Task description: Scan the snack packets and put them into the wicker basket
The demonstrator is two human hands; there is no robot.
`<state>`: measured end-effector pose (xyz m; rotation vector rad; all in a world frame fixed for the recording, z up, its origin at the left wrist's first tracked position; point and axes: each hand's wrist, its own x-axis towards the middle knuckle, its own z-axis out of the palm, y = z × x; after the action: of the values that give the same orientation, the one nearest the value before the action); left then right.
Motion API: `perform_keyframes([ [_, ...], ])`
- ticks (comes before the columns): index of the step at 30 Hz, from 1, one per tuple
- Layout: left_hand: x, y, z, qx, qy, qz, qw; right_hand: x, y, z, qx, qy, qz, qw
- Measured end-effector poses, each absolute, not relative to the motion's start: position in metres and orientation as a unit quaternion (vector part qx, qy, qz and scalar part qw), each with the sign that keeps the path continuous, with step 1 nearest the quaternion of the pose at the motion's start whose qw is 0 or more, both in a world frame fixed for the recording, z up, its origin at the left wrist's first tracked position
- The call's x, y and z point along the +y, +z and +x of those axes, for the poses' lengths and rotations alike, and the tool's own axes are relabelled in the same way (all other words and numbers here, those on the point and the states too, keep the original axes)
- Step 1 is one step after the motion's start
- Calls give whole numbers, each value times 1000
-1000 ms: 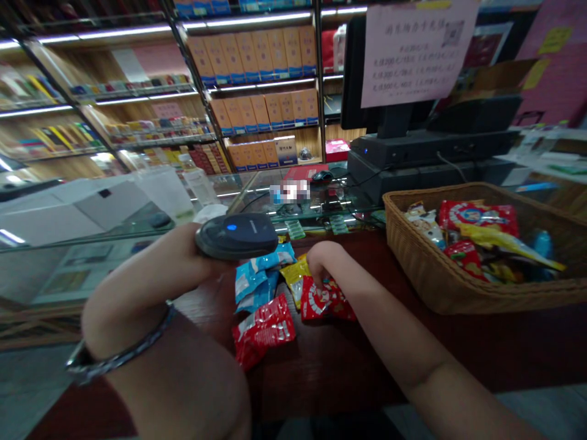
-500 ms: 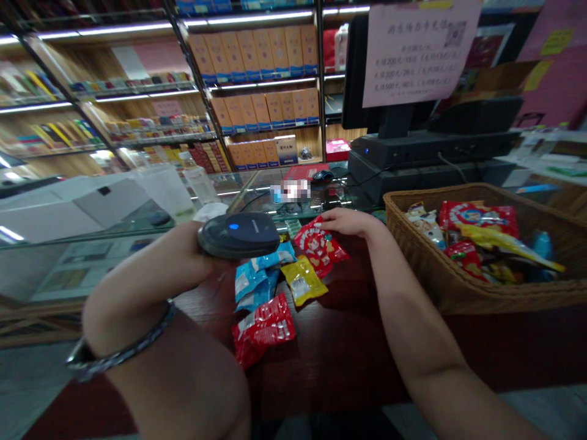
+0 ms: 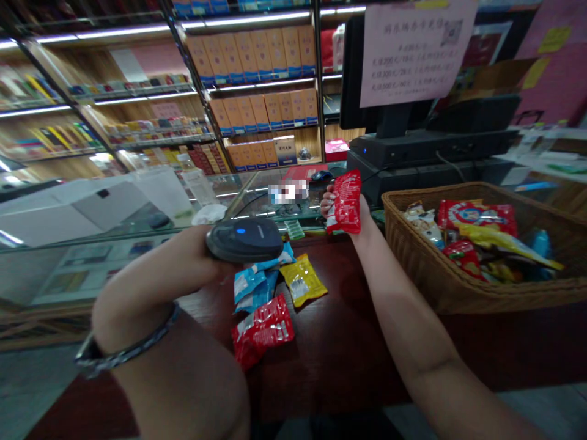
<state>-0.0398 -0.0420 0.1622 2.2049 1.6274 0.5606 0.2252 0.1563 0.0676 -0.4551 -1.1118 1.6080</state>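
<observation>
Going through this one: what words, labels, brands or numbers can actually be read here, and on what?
Paper sign: Chinese lines too blurred to quote; figures look like "200", "300", "500".
Barcode scanner: small label on top, too small to read.
Red snack packet: print too small to read.
Boxes on the shelf: labels too small to read.

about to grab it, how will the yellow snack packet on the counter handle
The yellow foil packet looks light and floppy, its creased face suggesting thin film. Its glossy surface may feel slippery, and lying flat, it probably won't roll.
</observation>
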Motion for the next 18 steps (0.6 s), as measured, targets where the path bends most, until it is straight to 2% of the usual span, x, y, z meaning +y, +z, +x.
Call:
perform_keyframes([
  [5,-43,162,-36,556,209,789,158,165,51,215,-554,615,-222,515],
  [10,-44,165,-25,537,212,806,132,161,51,210,-559,664,-173,466],
  [18,-40,161,-27,526,239,807,124,140,65,214,-502,700,-122,493],
])
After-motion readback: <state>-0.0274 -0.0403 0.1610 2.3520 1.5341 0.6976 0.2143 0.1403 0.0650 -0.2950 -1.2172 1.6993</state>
